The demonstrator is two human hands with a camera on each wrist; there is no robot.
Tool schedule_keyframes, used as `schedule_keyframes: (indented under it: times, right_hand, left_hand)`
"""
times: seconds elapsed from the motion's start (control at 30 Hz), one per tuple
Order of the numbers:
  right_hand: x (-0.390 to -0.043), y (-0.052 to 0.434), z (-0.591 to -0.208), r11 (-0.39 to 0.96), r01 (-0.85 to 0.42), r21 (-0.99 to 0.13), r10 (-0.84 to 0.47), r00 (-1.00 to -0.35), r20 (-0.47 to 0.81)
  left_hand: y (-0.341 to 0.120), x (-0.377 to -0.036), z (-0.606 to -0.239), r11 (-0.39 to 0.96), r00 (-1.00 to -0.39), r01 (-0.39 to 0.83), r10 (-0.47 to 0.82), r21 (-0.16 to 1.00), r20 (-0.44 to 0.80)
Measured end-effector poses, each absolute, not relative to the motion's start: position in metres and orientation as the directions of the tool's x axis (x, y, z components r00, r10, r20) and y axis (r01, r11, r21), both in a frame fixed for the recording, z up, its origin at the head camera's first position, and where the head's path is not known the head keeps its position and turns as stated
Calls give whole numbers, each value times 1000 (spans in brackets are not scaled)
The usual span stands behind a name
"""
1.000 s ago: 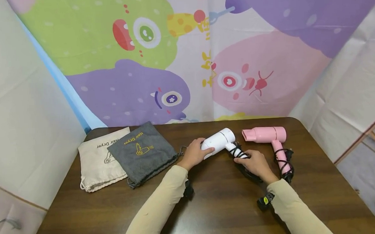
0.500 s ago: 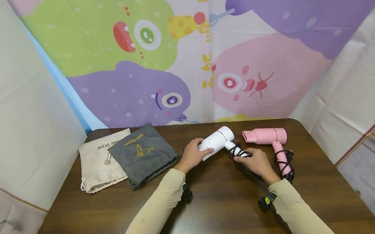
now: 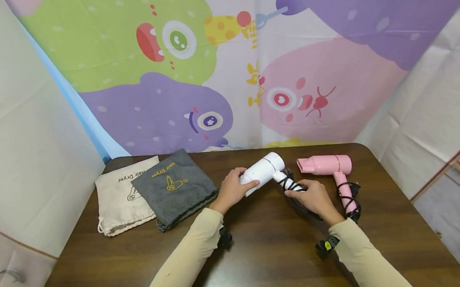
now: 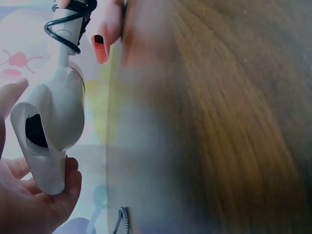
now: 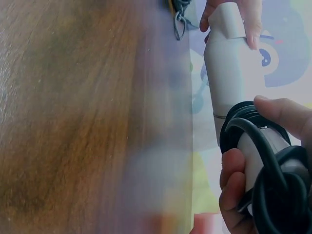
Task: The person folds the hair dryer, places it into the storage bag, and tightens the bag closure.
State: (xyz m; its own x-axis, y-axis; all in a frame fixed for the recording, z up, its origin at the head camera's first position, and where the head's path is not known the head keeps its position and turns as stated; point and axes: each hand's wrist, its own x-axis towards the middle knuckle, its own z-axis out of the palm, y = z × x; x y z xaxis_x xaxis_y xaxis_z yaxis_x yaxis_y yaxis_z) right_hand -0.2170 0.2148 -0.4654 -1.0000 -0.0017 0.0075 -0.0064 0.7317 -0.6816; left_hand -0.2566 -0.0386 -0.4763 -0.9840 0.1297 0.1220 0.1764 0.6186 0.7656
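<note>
A white hair dryer [image 3: 263,170] is held between both hands above the middle of the table. My left hand [image 3: 233,190] grips its nozzle end, thumb on the near side and fingers curled beneath, as the left wrist view shows. Round the handle, which is wrapped in black cord [image 5: 263,161], my right hand [image 3: 312,197] curls its fingers and thumb. A loop of that cord hangs below the right hand. Just right of it a pink hair dryer [image 3: 326,165] lies on the table, its handle also wound with black cord.
On the left of the brown table [image 3: 259,263] lie two drawstring pouches marked "Hair Dryer": a dark grey pouch [image 3: 189,184] overlapping a cream pouch [image 3: 116,210]. A cartoon-printed curtain [image 3: 241,65] hangs behind the table, with pale cloth walls at both sides.
The white hair dryer has shifted slightly to the left and away from me, with my left hand moving along. My right hand has barely moved. The pouches and pink dryer stay put.
</note>
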Motion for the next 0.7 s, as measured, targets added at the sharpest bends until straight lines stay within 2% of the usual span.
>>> schedule_keyframes:
  times: [0.7]
  right_hand:
    - [-206,204,-451,727,-23,-686,-24,-1000,9]
  left_hand:
    - [-54,-238,-462,583,-990,136,112,801,86]
